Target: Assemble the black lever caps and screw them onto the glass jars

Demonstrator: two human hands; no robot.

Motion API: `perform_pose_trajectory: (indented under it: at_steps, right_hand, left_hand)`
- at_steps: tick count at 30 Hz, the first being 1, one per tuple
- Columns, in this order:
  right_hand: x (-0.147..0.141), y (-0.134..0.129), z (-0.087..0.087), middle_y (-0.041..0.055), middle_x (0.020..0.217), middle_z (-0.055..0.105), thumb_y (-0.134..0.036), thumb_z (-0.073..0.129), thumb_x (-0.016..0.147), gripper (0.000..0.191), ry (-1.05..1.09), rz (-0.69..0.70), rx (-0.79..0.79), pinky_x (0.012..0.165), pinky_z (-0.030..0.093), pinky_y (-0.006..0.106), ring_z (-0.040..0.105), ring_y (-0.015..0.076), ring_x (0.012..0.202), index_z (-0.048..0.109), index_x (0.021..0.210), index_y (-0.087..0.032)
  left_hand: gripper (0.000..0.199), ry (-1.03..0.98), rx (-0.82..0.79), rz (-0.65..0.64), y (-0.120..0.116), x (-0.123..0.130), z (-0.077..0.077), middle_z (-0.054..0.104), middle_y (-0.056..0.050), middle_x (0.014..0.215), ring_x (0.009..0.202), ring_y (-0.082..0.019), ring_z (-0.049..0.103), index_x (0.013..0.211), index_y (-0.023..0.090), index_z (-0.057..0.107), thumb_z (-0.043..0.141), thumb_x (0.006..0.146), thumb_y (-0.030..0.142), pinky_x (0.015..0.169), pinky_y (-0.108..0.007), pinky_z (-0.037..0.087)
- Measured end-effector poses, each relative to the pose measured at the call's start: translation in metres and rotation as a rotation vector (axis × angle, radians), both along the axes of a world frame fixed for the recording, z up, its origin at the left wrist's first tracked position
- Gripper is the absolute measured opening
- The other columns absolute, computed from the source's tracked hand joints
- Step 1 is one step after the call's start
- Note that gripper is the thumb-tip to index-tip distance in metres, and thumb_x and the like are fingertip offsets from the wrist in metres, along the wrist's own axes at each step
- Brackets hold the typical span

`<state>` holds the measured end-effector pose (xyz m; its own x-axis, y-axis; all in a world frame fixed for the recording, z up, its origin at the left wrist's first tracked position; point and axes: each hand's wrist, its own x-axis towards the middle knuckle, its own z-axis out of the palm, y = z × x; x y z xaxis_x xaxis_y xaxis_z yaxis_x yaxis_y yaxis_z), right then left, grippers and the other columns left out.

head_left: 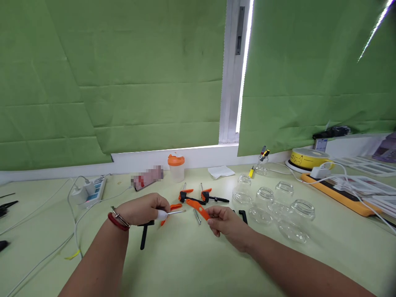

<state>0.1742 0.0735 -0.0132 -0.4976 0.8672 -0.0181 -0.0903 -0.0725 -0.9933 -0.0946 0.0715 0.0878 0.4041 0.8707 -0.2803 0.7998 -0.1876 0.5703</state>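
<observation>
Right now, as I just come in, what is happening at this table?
A person works at the table with both hands. The left hand holds a white-handled tool with a thin metal shaft; the right hand holds a flat orange piece. Two orange-and-black assemblies lie just beyond the hands, and glass jars stand to the right.

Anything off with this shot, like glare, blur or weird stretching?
Head view: daylight burns out to white beside the window frame and in a slanting streak at upper right; the clear glass jars partly blend into the pale tabletop; pixelation hides the pink item; the scene looks wide-angle and flattened; the shadows are faint and soft.
</observation>
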Motion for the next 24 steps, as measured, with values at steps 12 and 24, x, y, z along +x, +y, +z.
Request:
perform_pose_trajectory:
  at_steps: [12, 24]
  right_hand:
    - [0.043, -0.005, -0.006, 0.0070, 0.087, 0.063, -0.032, 0.071, 0.077, 0.021, 0.255, 0.074, -0.149, 0.058, 0.038, 0.024, 0.056, 0.0123, 0.069, 0.066, 0.085, -0.013]
    - [0.043, -0.007, -0.019, -0.0022, 0.072, 0.053, -0.018, 0.061, 0.079, 0.015, 0.328, 0.139, -0.218, 0.052, 0.036, 0.023, 0.042, 0.0063, 0.052, 0.053, 0.091, -0.018]
  left_hand:
    - [0.020, -0.284, 0.116, -0.046, -0.004, 0.087, -0.071, 0.057, 0.000, 0.075, 0.065, -0.014, 0.048, 0.085, 0.020, 0.065, 0.048, 0.082, 0.030, 0.060, -0.024, 0.040]
    - [0.022, -0.354, 0.267, 0.001, -0.009, 0.085, -0.092, 0.064, -0.004, 0.082, 0.076, -0.017, 0.056, 0.089, 0.018, 0.070, 0.049, 0.084, 0.025, 0.070, -0.027, 0.043]
